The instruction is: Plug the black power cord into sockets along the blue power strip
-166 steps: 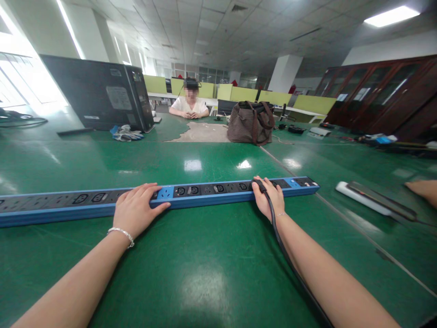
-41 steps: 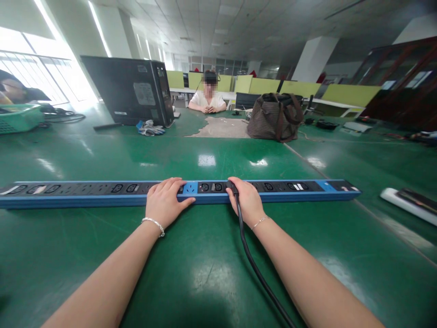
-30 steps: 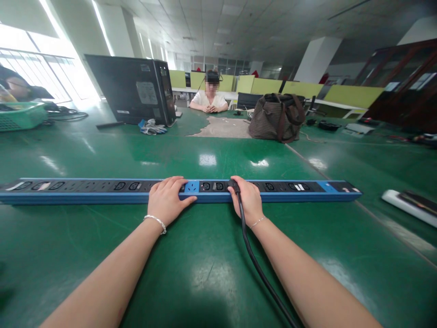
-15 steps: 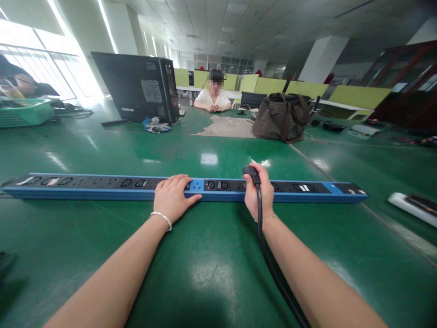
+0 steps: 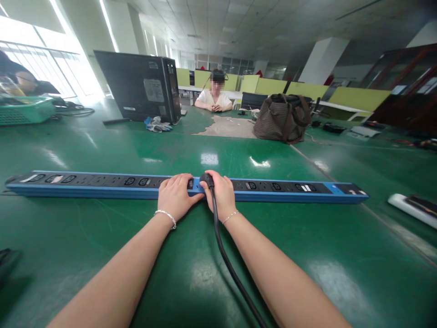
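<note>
A long blue and black power strip [image 5: 102, 192] lies across the green table, its row of sockets facing up. Wrapped over its middle is my left hand [image 5: 177, 195], with the fingers on top and the thumb along the front edge. Close on the right, my right hand [image 5: 221, 195] grips a black plug [image 5: 207, 179] above the strip, beside the blue socket section. A thick black cable [image 5: 221, 248] runs from the plug toward me. Whether the plug touches the socket is hidden.
On the green table [image 5: 164, 152], a black computer case [image 5: 136, 89] and gloves [image 5: 157, 124] stand back left, a brown bag [image 5: 282, 118] back right. A green basket [image 5: 27, 110] is far left, a white object [image 5: 413, 209] right. A person [image 5: 214, 98] sits opposite.
My right hand has moved left along the strip with the plug and cable, and is now beside my left hand. The strip and my left hand have shifted slightly right in view.
</note>
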{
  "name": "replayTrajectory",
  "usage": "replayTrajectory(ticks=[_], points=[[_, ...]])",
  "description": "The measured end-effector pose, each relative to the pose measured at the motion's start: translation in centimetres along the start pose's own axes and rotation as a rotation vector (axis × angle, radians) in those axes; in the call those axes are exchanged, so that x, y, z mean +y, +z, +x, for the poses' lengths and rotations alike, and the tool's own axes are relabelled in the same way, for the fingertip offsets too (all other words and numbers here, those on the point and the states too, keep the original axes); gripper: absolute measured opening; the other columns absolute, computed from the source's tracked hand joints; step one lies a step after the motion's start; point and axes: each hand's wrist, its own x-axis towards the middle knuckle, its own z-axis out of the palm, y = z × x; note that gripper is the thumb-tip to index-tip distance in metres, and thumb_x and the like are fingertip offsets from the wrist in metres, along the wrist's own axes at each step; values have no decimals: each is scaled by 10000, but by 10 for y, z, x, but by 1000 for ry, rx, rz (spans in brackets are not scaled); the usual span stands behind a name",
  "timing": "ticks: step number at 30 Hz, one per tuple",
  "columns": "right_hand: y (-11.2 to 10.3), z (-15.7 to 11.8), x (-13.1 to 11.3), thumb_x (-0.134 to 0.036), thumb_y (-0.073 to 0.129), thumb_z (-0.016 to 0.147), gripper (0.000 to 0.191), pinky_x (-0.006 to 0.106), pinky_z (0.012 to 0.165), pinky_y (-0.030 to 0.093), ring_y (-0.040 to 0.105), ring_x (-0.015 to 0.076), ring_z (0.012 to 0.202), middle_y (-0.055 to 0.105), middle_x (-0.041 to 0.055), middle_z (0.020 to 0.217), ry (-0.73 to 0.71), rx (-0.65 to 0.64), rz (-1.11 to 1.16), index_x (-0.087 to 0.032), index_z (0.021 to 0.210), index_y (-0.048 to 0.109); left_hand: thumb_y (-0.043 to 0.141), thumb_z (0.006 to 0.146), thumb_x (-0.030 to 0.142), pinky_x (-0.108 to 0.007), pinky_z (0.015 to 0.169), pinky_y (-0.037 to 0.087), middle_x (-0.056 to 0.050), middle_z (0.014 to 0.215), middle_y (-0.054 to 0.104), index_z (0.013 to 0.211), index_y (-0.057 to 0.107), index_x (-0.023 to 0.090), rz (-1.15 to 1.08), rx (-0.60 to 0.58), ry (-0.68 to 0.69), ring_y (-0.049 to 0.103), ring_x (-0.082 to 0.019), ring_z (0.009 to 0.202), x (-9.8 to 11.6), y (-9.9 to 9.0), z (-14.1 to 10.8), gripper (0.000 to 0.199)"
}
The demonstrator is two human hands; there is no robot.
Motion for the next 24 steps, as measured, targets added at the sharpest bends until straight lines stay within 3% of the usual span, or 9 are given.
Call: replayTrajectory(ticks=[11,24], points=[[7,-1,-17,-321,487,901,293,399,1054,262,578,192,1071,666,65,1123,-32,-37,-124,-195,1159,546,464,824,336,-403,949,356,-66,1145,663,1083,572,212,-3,37,-11,564,-240,1110,4,0,-1,306],[7,0,-10,-331,466,907,278,445,1084,229,610,188,1043,677,65,1121,-94,-81,-175,-208,1144,545,493,804,324,-401,973,350,-63,1175,653,1096,572,221,-20,5,-24,552,-236,1134,5,-2,0,319]])
